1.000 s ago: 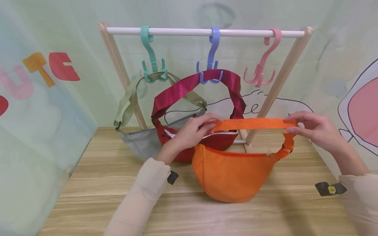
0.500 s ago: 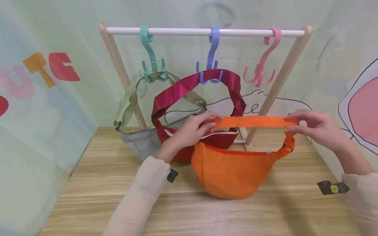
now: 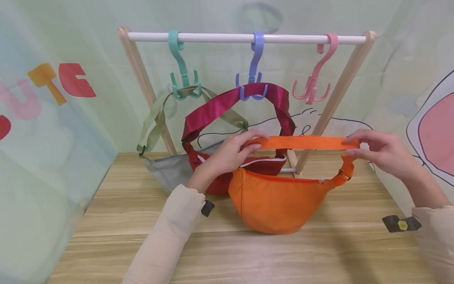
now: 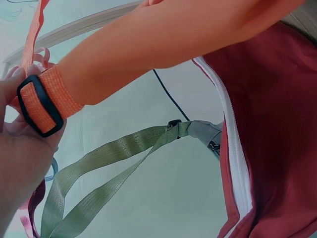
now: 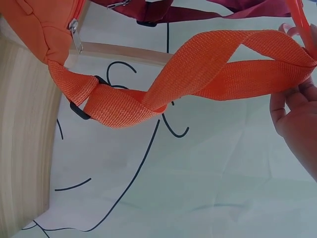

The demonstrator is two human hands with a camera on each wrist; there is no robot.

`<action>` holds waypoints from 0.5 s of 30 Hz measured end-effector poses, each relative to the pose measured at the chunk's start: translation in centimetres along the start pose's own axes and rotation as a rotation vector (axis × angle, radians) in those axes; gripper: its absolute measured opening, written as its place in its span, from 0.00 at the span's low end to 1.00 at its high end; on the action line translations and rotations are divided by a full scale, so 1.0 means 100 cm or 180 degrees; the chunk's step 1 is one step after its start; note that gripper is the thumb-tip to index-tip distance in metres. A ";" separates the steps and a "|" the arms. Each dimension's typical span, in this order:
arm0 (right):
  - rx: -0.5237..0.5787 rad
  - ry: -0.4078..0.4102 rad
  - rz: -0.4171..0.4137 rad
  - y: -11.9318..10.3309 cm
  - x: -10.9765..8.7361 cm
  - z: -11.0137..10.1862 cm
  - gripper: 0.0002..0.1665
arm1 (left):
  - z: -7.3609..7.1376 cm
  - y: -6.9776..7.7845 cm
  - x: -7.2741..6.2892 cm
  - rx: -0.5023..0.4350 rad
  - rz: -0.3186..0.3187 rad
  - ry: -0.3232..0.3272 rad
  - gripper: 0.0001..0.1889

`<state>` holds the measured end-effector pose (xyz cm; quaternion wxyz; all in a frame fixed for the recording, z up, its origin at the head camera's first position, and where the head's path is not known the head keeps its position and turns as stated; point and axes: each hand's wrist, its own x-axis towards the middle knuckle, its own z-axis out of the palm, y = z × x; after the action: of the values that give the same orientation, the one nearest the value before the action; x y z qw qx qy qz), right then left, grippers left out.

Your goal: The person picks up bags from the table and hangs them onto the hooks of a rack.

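An orange crescent bag hangs upright below its strap, which is stretched level between both hands. My left hand pinches the strap's left end; the left wrist view shows a black strap buckle by those fingers. Its right end is pinched by my right hand, thumb below and fingers above. Over in the right wrist view the webbing twists down to a second black buckle. Behind stand a dark red bag, its strap on a blue hook, and a grey bag with a green strap.
A rack with a white bar and wooden legs stands on the wooden table. The green strap loops over a teal hook. At the right of the bar hangs a pink hook with nothing on it. A printed curtain lies behind.
Both hands have risen slightly with the strap, and the orange bag has come up a little with it. The red and grey bags have stayed put.
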<state>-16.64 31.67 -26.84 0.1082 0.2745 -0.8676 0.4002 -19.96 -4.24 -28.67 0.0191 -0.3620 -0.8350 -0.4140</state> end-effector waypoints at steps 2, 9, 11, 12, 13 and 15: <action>0.0000 -0.0020 -0.0029 0.000 0.001 -0.001 0.20 | -0.001 0.001 0.001 0.0029 -0.0011 -0.0002 0.14; -0.0094 0.0012 0.0059 -0.004 0.005 -0.002 0.17 | -0.002 0.005 0.005 0.0004 -0.0064 -0.0016 0.15; -0.0196 0.0056 0.0214 -0.007 0.006 -0.002 0.15 | -0.002 0.007 0.006 -0.0003 -0.0100 -0.0022 0.16; -0.0212 0.0062 0.0248 -0.008 0.007 -0.002 0.15 | -0.002 0.008 0.006 0.0002 -0.0119 -0.0026 0.16; -0.0245 0.0081 0.0301 -0.009 0.007 -0.002 0.15 | -0.002 0.009 0.006 -0.0004 -0.0124 -0.0024 0.16; -0.0284 0.0111 0.0348 -0.011 0.008 -0.003 0.15 | -0.002 0.010 0.007 0.0017 -0.0127 -0.0019 0.16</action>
<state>-16.74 30.99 -25.62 0.1135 0.2146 -0.8963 0.3712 -19.96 -3.59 -27.63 0.0093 -0.3464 -0.8432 -0.4110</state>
